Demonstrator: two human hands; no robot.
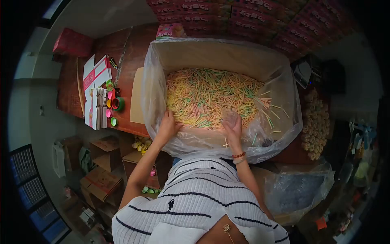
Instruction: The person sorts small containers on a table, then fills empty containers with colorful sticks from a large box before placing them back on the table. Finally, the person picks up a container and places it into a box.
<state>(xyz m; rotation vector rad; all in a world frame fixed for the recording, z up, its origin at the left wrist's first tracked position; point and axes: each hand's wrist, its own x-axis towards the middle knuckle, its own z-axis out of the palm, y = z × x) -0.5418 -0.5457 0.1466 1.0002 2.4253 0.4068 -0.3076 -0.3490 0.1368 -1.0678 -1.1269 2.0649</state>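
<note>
A large cardboard box (pixel 219 48) lined with a clear plastic bag (pixel 293 101) holds a heap of thin pastel sticks (pixel 211 95) in yellow, pink and green. At the heap's front left, my left hand (pixel 167 127) has its fingers curled in against the sticks; what they hold, if anything, is hidden. My right hand (pixel 232 129), with a beaded bracelet (pixel 239 155) on the wrist, is closed around a clear, cup-like plastic piece (pixel 230 116) at the heap's front edge. Several loose sticks (pixel 277 112) lie on the liner at the right.
Left on the red-brown table (pixel 134 49) are flattened white-and-pink cartons (pixel 96 73) and small coloured cups (pixel 118 103). Stacked pink printed boxes (pixel 252 16) stand behind. Bundled pale pieces (pixel 315 124) lie right of the box. Cardboard boxes (pixel 101 183) sit below left.
</note>
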